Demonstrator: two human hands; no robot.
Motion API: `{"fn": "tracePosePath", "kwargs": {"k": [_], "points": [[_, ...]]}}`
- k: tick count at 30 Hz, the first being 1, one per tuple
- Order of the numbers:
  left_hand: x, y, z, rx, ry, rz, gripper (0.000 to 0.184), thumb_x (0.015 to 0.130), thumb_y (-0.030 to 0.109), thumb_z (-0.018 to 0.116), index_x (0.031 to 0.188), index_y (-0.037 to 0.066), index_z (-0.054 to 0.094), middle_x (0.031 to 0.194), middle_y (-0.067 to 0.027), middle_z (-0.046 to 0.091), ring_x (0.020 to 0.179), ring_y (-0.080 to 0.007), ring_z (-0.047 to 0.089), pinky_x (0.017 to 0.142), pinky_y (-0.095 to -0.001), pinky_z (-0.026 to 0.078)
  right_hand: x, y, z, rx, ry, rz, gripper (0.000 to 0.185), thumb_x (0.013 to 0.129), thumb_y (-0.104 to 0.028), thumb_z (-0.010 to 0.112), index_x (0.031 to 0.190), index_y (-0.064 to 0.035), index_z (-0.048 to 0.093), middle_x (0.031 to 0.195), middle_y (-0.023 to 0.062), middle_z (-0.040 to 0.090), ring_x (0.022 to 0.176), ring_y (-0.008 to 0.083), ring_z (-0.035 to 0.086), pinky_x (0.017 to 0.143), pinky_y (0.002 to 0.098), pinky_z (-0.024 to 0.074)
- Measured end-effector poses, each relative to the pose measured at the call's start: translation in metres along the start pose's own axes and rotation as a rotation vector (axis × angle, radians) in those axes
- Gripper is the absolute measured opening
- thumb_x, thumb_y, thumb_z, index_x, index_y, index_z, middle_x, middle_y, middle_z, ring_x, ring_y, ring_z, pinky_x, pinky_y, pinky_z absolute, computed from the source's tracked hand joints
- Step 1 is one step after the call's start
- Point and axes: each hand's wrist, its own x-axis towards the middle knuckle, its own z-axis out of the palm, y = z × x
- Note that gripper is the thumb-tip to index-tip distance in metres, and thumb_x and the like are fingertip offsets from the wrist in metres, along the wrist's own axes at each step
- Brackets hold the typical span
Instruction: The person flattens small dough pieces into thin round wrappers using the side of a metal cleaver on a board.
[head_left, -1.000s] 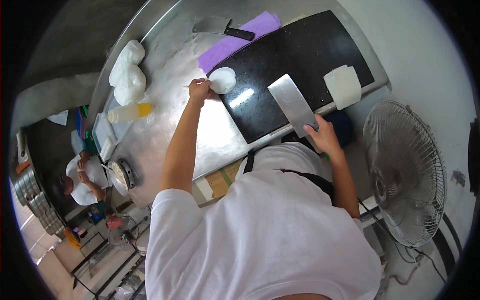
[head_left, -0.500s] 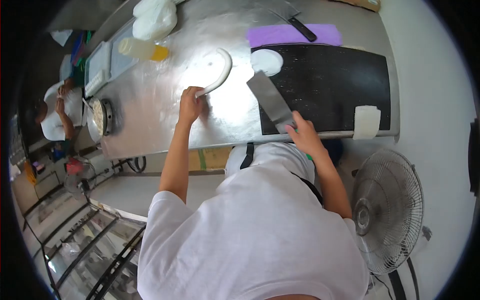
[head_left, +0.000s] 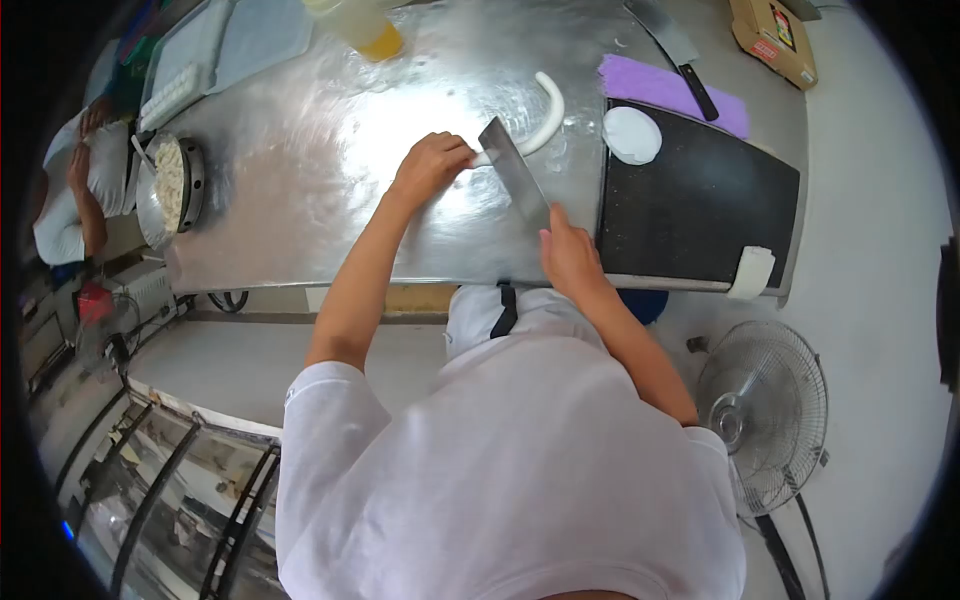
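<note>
A white curved dough rope (head_left: 552, 110) lies on the metal table. My left hand (head_left: 430, 168) is closed around its near end, fingers bunched together. In my right hand (head_left: 572, 258) is the handle of a cleaver (head_left: 516, 175) with a broad, flat blade. The blade crosses the rope just right of my left fingers; whether it has cut into the dough I cannot tell. Right of the rope, a white round disc (head_left: 632, 137) rests at the far left corner of a black board (head_left: 700, 210).
A purple cloth (head_left: 640, 85) with a knife (head_left: 698, 92) on it lies behind the board. A folded white cloth (head_left: 752, 272) sits at the front edge. Farther left are a yellow-liquid bottle (head_left: 370, 35), a pan (head_left: 190, 185) and another person (head_left: 85, 195). A fan (head_left: 765, 410) stands right.
The cleaver has moved left from the black board's edge onto the dough rope, beside my left hand. My left hand keeps hold of the rope's end. The whole view has shifted.
</note>
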Motion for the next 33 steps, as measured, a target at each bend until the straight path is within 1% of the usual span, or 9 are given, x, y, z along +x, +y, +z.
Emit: {"fn": "tracePosePath", "kwargs": {"k": [3,5,14,16,25,27,29,31,33], "points": [[0.002,-0.006,0.003,-0.032,-0.018,0.090,0.017,0.085,0.010,0.076,0.102,0.010,0.074,0.092,-0.0053,0.068,0.085,-0.0253,0.064,0.079,-0.0385,0.052,0.006,-0.011,0.023,-0.125,0.027,0.058,0.024,0.100,-0.010,0.053,0.121,-0.0001,0.046,0.088,0.0329,0.067,0.088,0.0554,0.065,0.079,0.0622,0.0499],[0.000,-0.005,0.006,-0.080,0.001,0.070,0.024,0.083,0.003,0.076,0.106,0.009,0.073,0.098,-0.0065,0.065,0.087,-0.0254,0.064,0.077,-0.0389,0.052,0.008,-0.008,0.042,-0.166,0.076,0.049,0.025,0.100,-0.010,0.054,0.122,-0.0009,0.046,0.086,0.0312,0.067,0.087,0.0548,0.065,0.078,0.0617,0.0502],[-0.004,-0.011,0.014,-0.111,0.025,0.169,0.027,0.084,0.001,0.076,0.109,0.010,0.070,0.102,-0.0068,0.065,0.086,-0.0259,0.064,0.076,-0.0375,0.054,-0.013,-0.036,0.002,0.026,0.104,0.131,0.021,0.101,-0.012,0.055,0.115,-0.0023,0.043,0.084,0.0322,0.067,0.084,0.0556,0.065,0.075,0.0635,0.0480],[0.000,-0.014,0.015,-0.103,0.022,0.199,0.027,0.084,0.001,0.076,0.109,0.010,0.070,0.103,-0.0068,0.065,0.086,-0.0260,0.065,0.076,-0.0376,0.055,-0.009,-0.033,0.006,0.001,0.128,0.120,0.026,0.100,-0.011,0.057,0.119,0.0000,0.042,0.078,0.0336,0.064,0.078,0.0573,0.062,0.071,0.0636,0.0457],[0.004,-0.013,0.014,-0.159,-0.043,0.181,0.021,0.086,0.000,0.074,0.104,0.005,0.066,0.110,-0.0102,0.067,0.092,-0.0299,0.066,0.079,-0.0385,0.056,0.014,-0.014,0.055,0.084,0.169,0.140,0.035,0.099,-0.010,0.059,0.126,0.0019,0.042,0.081,0.0350,0.064,0.081,0.0587,0.061,0.073,0.0646,0.0453],[0.009,-0.004,0.013,-0.155,0.145,0.208,0.019,0.085,-0.002,0.072,0.102,0.001,0.064,0.119,-0.0130,0.068,0.098,-0.0317,0.066,0.083,-0.0389,0.055,0.027,-0.014,0.065,0.090,0.203,0.128,0.032,0.100,-0.013,0.058,0.124,0.0003,0.042,0.086,0.0354,0.065,0.084,0.0586,0.062,0.075,0.0649,0.0462],[-0.002,0.000,0.017,-0.117,0.174,0.183,0.017,0.085,-0.002,0.072,0.099,-0.001,0.062,0.122,-0.0139,0.069,0.103,-0.0328,0.065,0.087,-0.0396,0.054,0.030,-0.016,0.073,0.114,0.246,0.143,0.029,0.101,-0.015,0.057,0.121,-0.0014,0.043,0.091,0.0358,0.066,0.086,0.0586,0.062,0.076,0.0651,0.0471],[-0.009,0.001,0.021,-0.180,0.227,-0.083,0.014,0.085,0.000,0.071,0.095,0.000,0.062,0.118,-0.0161,0.069,0.104,-0.0349,0.065,0.090,-0.0407,0.052,0.037,-0.014,0.073,0.176,0.289,0.091,0.030,0.101,-0.018,0.059,0.121,0.0001,0.047,0.094,0.0351,0.067,0.090,0.0578,0.063,0.077,0.0629,0.0479],[-0.023,0.008,0.026,-0.338,0.288,-0.279,0.016,0.083,-0.001,0.070,0.097,0.000,0.063,0.100,-0.0163,0.067,0.078,-0.0303,0.063,0.067,-0.0391,0.053,0.025,0.008,0.090,0.260,0.342,0.163,0.031,0.101,-0.023,0.061,0.118,0.0016,0.051,0.094,0.0330,0.067,0.092,0.0553,0.064,0.078,0.0595,0.0493]]}}
